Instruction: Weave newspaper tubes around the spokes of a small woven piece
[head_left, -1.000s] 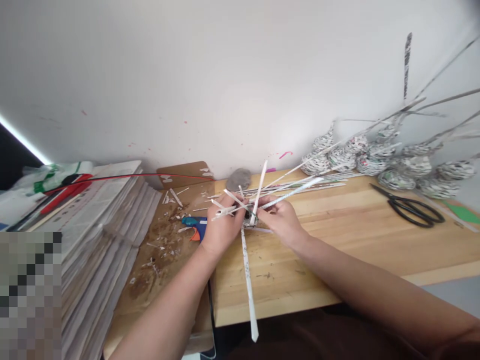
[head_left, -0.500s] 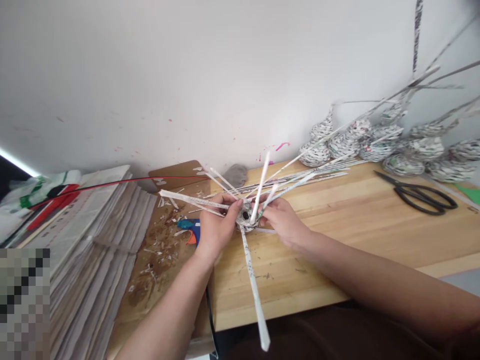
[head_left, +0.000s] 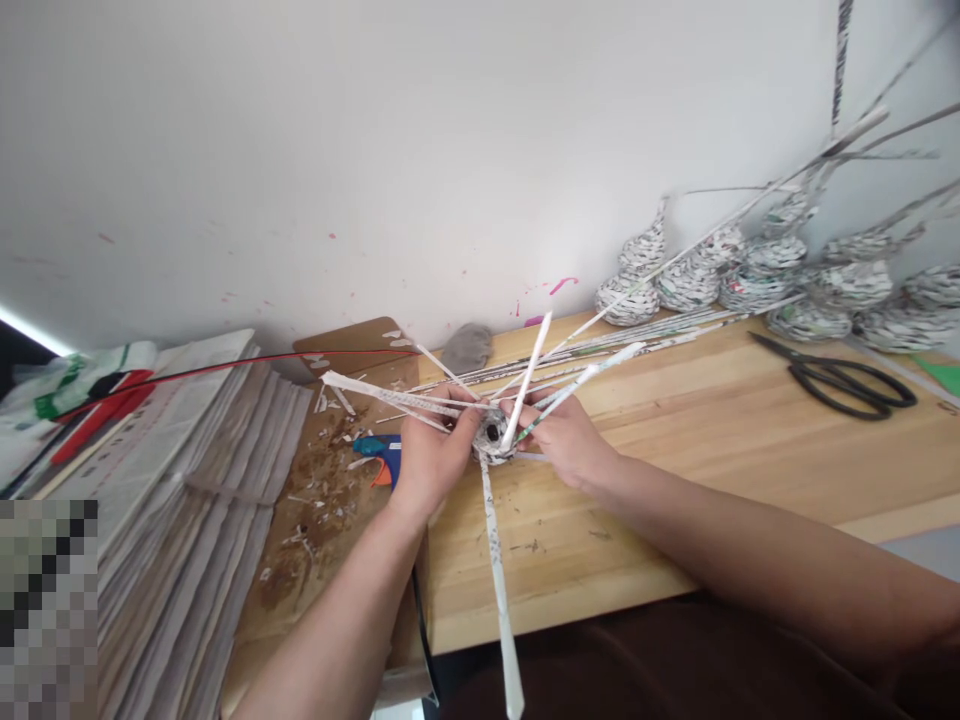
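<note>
A small woven paper piece with a dark hole in its top sits between my hands, and several long paper strips stick out from it all round. Wrapped about its left side, my left hand has the thumb pressed near the rim. At the right side, my right hand is closed with its fingertips on the strips beside the rim. One long strip points down toward my lap. Another rises upward in front of my right fingers.
Woven gourd-like paper shapes stand along the wall at the back right. Black scissors lie before them. Loose paper sticks lie behind my hands. A glue gun, paper scraps and a newspaper stack are at left.
The strips at the right and back have shifted, one now crossing behind the hole toward the left. My right fingers have moved slightly up and inward along the rim.
</note>
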